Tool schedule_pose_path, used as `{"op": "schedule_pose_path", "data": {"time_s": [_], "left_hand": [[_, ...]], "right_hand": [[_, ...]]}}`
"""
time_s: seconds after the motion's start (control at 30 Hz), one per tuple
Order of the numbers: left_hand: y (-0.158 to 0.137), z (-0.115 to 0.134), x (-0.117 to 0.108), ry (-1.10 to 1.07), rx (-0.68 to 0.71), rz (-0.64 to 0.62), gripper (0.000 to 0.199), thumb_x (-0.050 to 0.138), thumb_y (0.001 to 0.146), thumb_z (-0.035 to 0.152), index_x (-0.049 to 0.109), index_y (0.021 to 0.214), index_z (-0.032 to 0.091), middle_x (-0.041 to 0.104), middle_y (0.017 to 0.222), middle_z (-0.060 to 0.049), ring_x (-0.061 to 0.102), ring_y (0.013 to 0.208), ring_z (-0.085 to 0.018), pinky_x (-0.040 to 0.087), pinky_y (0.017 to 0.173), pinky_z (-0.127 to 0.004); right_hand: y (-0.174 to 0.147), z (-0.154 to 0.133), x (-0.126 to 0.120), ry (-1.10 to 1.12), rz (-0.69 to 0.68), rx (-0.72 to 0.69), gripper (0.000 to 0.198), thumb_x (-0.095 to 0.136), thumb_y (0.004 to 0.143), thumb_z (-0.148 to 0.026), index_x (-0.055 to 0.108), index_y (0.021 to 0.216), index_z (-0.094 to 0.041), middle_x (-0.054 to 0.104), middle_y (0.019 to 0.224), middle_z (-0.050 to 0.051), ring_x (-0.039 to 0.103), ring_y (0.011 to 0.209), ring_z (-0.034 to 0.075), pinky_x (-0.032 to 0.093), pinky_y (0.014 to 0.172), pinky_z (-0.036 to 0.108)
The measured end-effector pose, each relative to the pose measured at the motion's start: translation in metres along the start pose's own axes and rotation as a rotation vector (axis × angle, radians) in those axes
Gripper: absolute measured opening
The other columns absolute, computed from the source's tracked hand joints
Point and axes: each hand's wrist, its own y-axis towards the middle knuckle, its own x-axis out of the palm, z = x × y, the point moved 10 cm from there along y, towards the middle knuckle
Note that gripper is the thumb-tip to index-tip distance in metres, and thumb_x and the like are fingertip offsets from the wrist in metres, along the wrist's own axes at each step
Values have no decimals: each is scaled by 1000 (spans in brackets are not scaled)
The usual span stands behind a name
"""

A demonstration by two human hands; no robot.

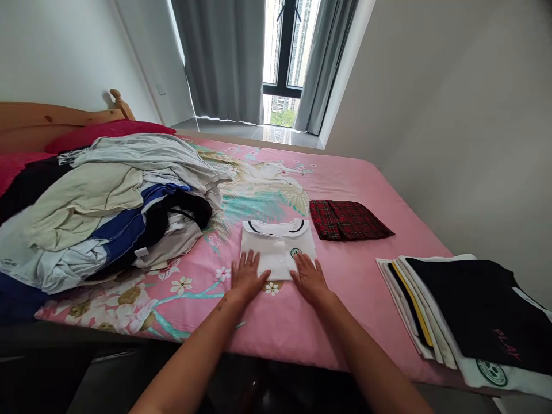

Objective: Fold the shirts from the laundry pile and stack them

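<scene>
A white shirt with a dark-striped collar and a round green badge lies folded into a neat rectangle on the pink bedsheet. Flat on its lower left corner rests my left hand, fingers spread. My right hand lies on the lower right corner, also with fingers apart, just below the badge. Neither hand grips anything. Just beyond the shirt to the right is a folded red plaid garment, apart from both hands.
A large heap of loose clothes covers the bed's left side, near red pillows and a wooden headboard. At the right front edge sits a stack of folded clothes, a black one on top. Grey curtains flank the window.
</scene>
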Motion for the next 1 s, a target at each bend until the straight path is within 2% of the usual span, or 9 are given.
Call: {"op": "schedule_pose_path", "data": {"time_s": [0.07, 0.17, 0.27, 0.37, 0.57, 0.7, 0.8, 0.9, 1.0], "left_hand": [[-3, -27, 5, -24, -127, -6, 74, 52, 79, 55, 39, 139, 14, 29, 150, -16, 20, 140, -33, 12, 112, -53], [4, -63, -6, -267, -227, 59, 61, 53, 80, 49, 50, 129, 14, 45, 140, -17, 35, 133, -30, 21, 110, -46], [27, -93, -12, -565, -368, 88, 41, 54, 80, 38, 59, 115, 17, 62, 120, -13, 53, 115, -26, 35, 99, -38], [57, -105, -7, -694, -433, 41, 29, 51, 80, 35, 65, 96, 15, 69, 99, -11, 63, 92, -22, 46, 81, -32], [94, -114, 7, -931, -514, -94, 28, 58, 71, 40, 64, 77, 13, 67, 68, -6, 62, 59, -17, 46, 53, -26], [107, -112, 9, -986, -517, -95, 22, 63, 64, 29, 65, 78, 12, 67, 66, -6, 64, 61, -18, 49, 56, -27], [109, -115, 8, -926, -537, 14, 23, 61, 64, 21, 65, 85, 11, 69, 74, -7, 65, 67, -19, 51, 62, -29], [104, -117, -4, -793, -553, 187, 32, 57, 68, 18, 64, 98, 10, 69, 94, -13, 65, 89, -25, 50, 79, -36], [101, -97, -22, -696, -448, 305, 40, 51, 76, 19, 59, 115, 13, 59, 124, -14, 52, 119, -24, 37, 102, -37]], "right_hand": [[-7, 28, 14, 9, -39, 138, 62, 31, 92, -48, 31, 144, -12, 26, 151, 12, 21, 140, 26, 12, 111, 53], [-11, 47, 7, 40, 4, 197, 58, 28, 93, -46, 38, 140, -13, 32, 148, 13, 25, 138, 28, 14, 109, 58], [-3, 36, -18, 83, 141, 152, 46, 30, 93, -34, 48, 131, -17, 42, 142, 11, 30, 135, 25, 16, 110, 55], [6, 12, -29, 117, 230, 46, 40, 36, 90, -27, 53, 125, -18, 48, 137, 9, 33, 134, 22, 17, 112, 47], [11, 1, -6, 162, 182, 36, 38, 34, 90, -24, 55, 121, -20, 48, 137, 8, 37, 131, 22, 17, 111, 48], [14, -2, -2, 110, 161, 14, 43, 34, 91, -25, 48, 130, -20, 42, 143, 8, 29, 136, 21, 13, 112, 48], [14, -6, 8, 69, 100, -13, 45, 31, 93, -28, 43, 136, -21, 37, 146, 6, 25, 138, 22, 12, 113, 49], [11, -4, 12, 81, 84, 7, 45, 29, 94, -30, 42, 137, -22, 37, 146, 6, 27, 138, 22, 15, 112, 49], [15, -2, -5, 173, 162, 30, 43, 31, 93, -29, 50, 130, -20, 46, 139, 8, 36, 132, 21, 24, 110, 44]]}}
